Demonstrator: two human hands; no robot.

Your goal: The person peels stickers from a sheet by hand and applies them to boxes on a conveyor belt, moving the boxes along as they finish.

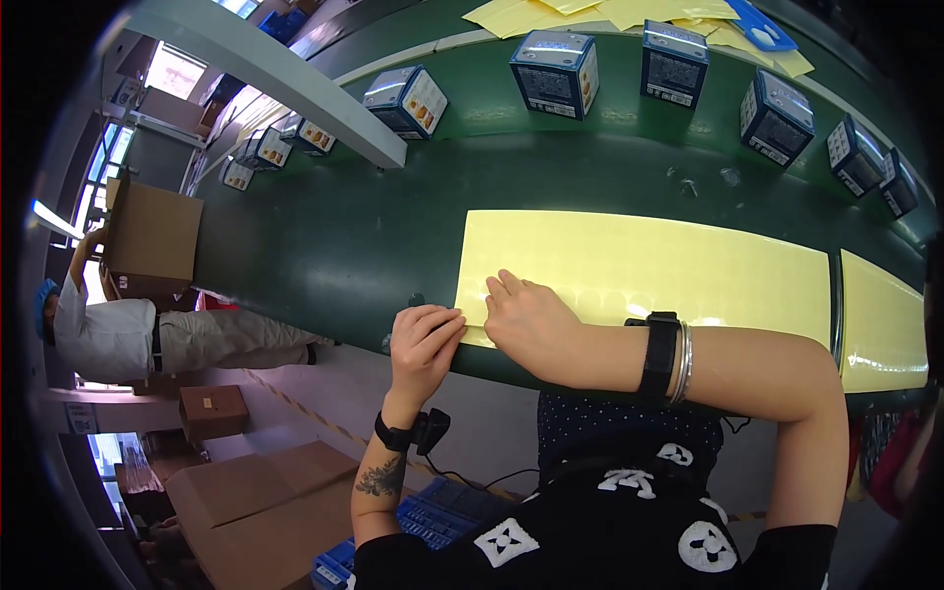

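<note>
A long pale yellow sheet (649, 270) with rows of round stickers lies flat on the green conveyor belt (334, 236). My right hand (526, 317) rests palm down on the sheet's near left corner, fingers spread on it. My left hand (425, 339) sits just left of that corner, fingers curled at the sheet's edge. Whether a sticker is pinched between my fingers is too small to tell. A black band and a silver bangle ring my right wrist; a black band is on my left wrist.
Several small blue and white boxes (556, 71) stand along the belt's far side. A second yellow sheet (883, 320) lies to the right, more yellow sheets (590, 12) at the back. A person (128, 334) carries a cardboard box (149, 236) at left. Cartons sit on the floor.
</note>
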